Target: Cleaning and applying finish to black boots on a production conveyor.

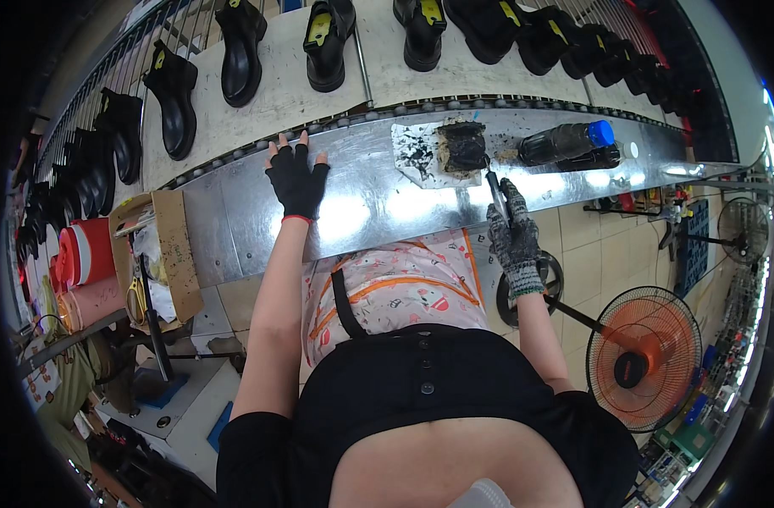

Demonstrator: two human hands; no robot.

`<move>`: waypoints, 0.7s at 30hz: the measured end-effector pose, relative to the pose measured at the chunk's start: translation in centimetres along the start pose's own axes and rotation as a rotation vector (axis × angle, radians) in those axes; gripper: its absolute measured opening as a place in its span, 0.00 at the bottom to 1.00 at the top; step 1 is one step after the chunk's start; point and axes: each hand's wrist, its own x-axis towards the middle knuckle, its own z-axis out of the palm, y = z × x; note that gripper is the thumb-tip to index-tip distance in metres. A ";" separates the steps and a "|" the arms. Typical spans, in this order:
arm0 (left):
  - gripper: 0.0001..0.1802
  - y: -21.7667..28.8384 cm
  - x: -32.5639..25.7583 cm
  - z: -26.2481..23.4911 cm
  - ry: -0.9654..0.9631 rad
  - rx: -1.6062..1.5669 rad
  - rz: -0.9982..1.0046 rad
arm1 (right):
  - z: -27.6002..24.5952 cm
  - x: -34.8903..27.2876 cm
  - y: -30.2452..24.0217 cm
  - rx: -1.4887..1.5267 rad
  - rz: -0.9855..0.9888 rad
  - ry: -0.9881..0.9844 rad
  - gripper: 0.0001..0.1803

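My left hand (300, 184), in a black fingerless glove, lies flat with spread fingers on the metal bench (226, 203), its fingertips by the chain edge of the conveyor. A grey knitted glove covers my right hand (514, 241), closed around a slim tool with a light shaft (494, 188). The tool's dark tip is beside a black-stained block (466, 146), perhaps a sponge; I cannot tell if they touch. Under the block lies a white sheet (417, 152) spotted with black. Right of it, a dark bottle with a blue cap (601, 133) lies on its side.
Black ankle boots (326, 46) stand in a row along the conveyor (277, 93) beyond the bench. A cardboard box (179, 254) with scissors is at the left, near red and pink rolls (86, 254). An orange fan (645, 360) stands at the right.
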 end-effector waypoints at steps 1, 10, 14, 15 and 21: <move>0.33 -0.1 0.0 0.0 -0.006 0.013 -0.004 | 0.0 0.1 -0.3 0.027 0.024 -0.002 0.28; 0.33 -0.1 -0.1 -0.1 0.002 0.014 -0.003 | -0.4 0.2 -0.2 -0.037 0.013 -0.060 0.27; 0.33 0.0 -0.1 0.0 0.026 0.012 0.001 | -0.4 0.3 -0.4 -0.030 0.005 -0.053 0.27; 0.33 -0.1 -0.2 -0.1 0.025 0.013 0.002 | -0.4 0.2 -0.5 -0.029 0.006 -0.052 0.27; 0.33 0.0 -0.1 -0.2 -0.015 0.020 -0.007 | -0.2 0.7 1.1 -0.283 -0.332 0.131 0.26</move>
